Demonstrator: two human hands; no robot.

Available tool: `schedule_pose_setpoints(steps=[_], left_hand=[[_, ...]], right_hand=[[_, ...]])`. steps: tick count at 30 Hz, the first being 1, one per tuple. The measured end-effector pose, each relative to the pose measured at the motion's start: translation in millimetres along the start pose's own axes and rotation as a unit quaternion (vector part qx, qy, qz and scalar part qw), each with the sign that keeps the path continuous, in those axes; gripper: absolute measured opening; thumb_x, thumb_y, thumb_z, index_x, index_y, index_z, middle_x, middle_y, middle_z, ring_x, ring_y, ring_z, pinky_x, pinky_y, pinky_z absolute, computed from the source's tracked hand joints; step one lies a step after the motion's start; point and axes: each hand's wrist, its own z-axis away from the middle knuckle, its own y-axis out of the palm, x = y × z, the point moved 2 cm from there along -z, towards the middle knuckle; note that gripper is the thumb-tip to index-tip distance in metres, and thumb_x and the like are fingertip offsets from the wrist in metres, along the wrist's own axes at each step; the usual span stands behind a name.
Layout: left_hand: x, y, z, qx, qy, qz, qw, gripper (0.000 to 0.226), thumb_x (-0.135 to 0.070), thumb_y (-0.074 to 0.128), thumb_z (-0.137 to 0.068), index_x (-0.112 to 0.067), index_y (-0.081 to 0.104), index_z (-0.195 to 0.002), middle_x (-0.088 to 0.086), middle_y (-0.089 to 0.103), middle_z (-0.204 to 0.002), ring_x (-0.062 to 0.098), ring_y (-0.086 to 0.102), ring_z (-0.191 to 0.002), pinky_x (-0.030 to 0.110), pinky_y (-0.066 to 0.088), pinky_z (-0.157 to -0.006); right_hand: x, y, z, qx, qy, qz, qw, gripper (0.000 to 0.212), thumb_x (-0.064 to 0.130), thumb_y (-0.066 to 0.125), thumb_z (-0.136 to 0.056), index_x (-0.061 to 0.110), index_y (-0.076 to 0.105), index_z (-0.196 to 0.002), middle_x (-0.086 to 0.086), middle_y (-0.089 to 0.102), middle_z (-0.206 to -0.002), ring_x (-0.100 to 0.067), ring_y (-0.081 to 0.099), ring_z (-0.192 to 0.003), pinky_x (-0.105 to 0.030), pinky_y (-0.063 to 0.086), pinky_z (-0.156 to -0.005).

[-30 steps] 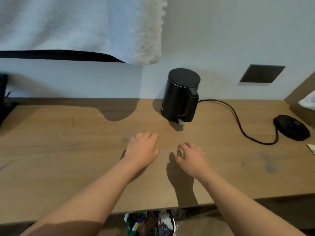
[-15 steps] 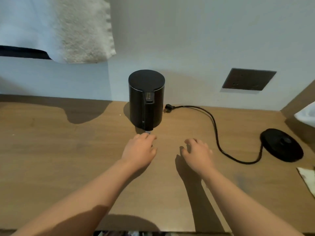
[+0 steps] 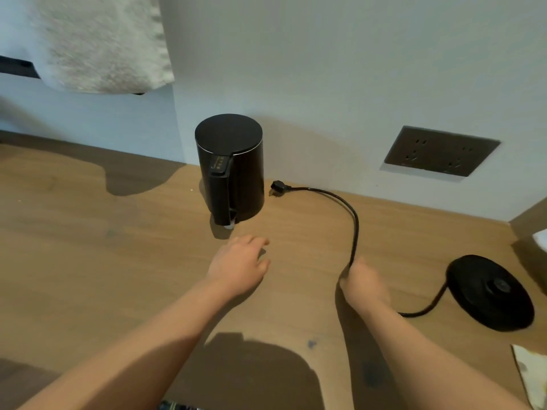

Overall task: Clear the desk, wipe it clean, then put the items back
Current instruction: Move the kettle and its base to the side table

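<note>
A black electric kettle (image 3: 232,167) stands upright on the wooden desk (image 3: 88,247), close to the wall. Its round black base (image 3: 490,291) lies apart at the right. A black cord (image 3: 353,223) runs from that base in an arc to an unplugged plug (image 3: 278,186) lying beside the kettle. My right hand (image 3: 362,281) grips the cord midway along it. My left hand (image 3: 239,264) hovers flat over the desk just in front of the kettle, fingers relaxed and holding nothing.
A dark wall socket plate (image 3: 441,150) sits above the desk at right. A white towel (image 3: 100,42) hangs at upper left. A pale cloth or paper (image 3: 531,371) lies at the desk's right front corner. Small dark stains (image 3: 310,344) mark the wood.
The view shifted right and closer. My right hand moved right and closed around the cord. My left hand stayed in front of the kettle.
</note>
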Motion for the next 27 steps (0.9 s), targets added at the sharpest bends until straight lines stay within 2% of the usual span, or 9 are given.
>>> schedule_pose_setpoints(steps=[6, 10, 12, 15, 18, 20, 23, 25, 27], left_hand=[[15, -8, 14, -0.038, -0.036, 0.012, 0.999, 0.043, -0.035, 0.048, -0.095, -0.026, 0.043, -0.137, -0.005, 0.048, -0.137, 0.012, 0.045, -0.124, 0.028, 0.042, -0.1], [23, -23, 19, -0.077, -0.049, 0.03, 0.995, 0.045, -0.033, 0.053, -0.093, -0.027, 0.044, -0.136, -0.006, 0.05, -0.135, 0.009, 0.046, -0.123, 0.026, 0.042, -0.1], [18, -34, 18, -0.097, -0.033, 0.061, 0.993, 0.044, -0.03, 0.054, -0.092, -0.027, 0.045, -0.135, -0.006, 0.051, -0.134, 0.008, 0.047, -0.122, 0.027, 0.043, -0.099], [2, -53, 15, -0.131, 0.007, 0.106, 0.986, 0.043, -0.024, 0.054, -0.093, -0.026, 0.046, -0.135, -0.01, 0.052, -0.13, 0.002, 0.048, -0.116, 0.02, 0.041, -0.095], [-17, -73, 11, -0.184, 0.04, 0.144, 0.972, 0.041, -0.019, 0.056, -0.091, -0.024, 0.049, -0.132, -0.011, 0.055, -0.124, -0.004, 0.047, -0.107, 0.019, 0.042, -0.093], [-31, -86, 7, -0.215, 0.064, 0.164, 0.961, 0.043, -0.016, 0.058, -0.09, -0.022, 0.049, -0.132, -0.011, 0.053, -0.123, -0.001, 0.047, -0.108, 0.025, 0.044, -0.097], [-52, -105, -3, -0.243, 0.08, 0.155, 0.954, 0.052, -0.018, 0.06, -0.088, -0.019, 0.042, -0.137, -0.005, 0.046, -0.137, 0.009, 0.041, -0.126, 0.032, 0.034, -0.108], [-65, -113, -9, -0.236, 0.085, 0.162, 0.954, 0.058, -0.021, 0.06, -0.089, -0.02, 0.035, -0.141, -0.006, 0.038, -0.145, 0.01, 0.032, -0.134, 0.026, 0.025, -0.109], [-78, -117, -12, -0.206, 0.102, 0.187, 0.955, 0.064, -0.023, 0.06, -0.089, -0.023, 0.028, -0.144, -0.008, 0.031, -0.149, 0.008, 0.026, -0.136, 0.019, 0.018, -0.105]], right_hand=[[43, -4, 10, -0.008, -0.125, -0.077, 0.989, 0.022, 0.014, 0.049, -0.091, 0.004, 0.05, -0.111, -0.014, 0.055, -0.11, -0.03, 0.054, -0.099, -0.04, 0.047, -0.082], [79, -24, 32, -0.06, -0.203, -0.173, 0.962, 0.016, 0.017, 0.048, -0.092, 0.01, 0.054, -0.106, -0.004, 0.055, -0.101, -0.018, 0.053, -0.089, -0.034, 0.049, -0.079], [88, -42, 41, -0.102, -0.225, -0.219, 0.944, 0.01, 0.021, 0.049, -0.095, 0.015, 0.057, -0.095, 0.001, 0.057, -0.09, -0.013, 0.056, -0.082, -0.026, 0.049, -0.07], [88, -78, 50, -0.177, -0.235, -0.314, 0.903, 0.03, 0.024, 0.049, -0.097, 0.021, 0.051, -0.067, 0.006, 0.048, -0.063, -0.003, 0.046, -0.058, -0.014, 0.032, -0.053], [83, -116, 59, -0.259, -0.239, -0.394, 0.849, 0.046, 0.02, 0.05, -0.095, 0.019, 0.035, -0.052, 0.006, 0.031, -0.049, -0.005, 0.034, -0.047, -0.015, 0.025, -0.045], [80, -137, 63, -0.3, -0.24, -0.416, 0.824, 0.047, 0.017, 0.051, -0.093, 0.016, 0.03, -0.05, 0.004, 0.026, -0.049, -0.007, 0.03, -0.048, -0.019, 0.022, -0.046], [76, -162, 68, -0.334, -0.246, -0.465, 0.782, 0.046, 0.018, 0.053, -0.092, 0.005, 0.037, -0.051, -0.011, 0.033, -0.05, -0.007, 0.03, -0.05, -0.021, 0.024, -0.05], [73, -176, 70, -0.34, -0.24, -0.508, 0.754, 0.045, 0.023, 0.055, -0.091, -0.008, 0.047, -0.06, -0.02, 0.045, -0.055, -0.025, 0.04, -0.057, -0.028, 0.032, -0.057], [72, -190, 73, -0.319, -0.229, -0.578, 0.715, 0.04, 0.024, 0.058, -0.09, -0.004, 0.052, -0.061, -0.001, 0.047, -0.045, -0.022, 0.043, -0.053, -0.029, 0.035, -0.057]])
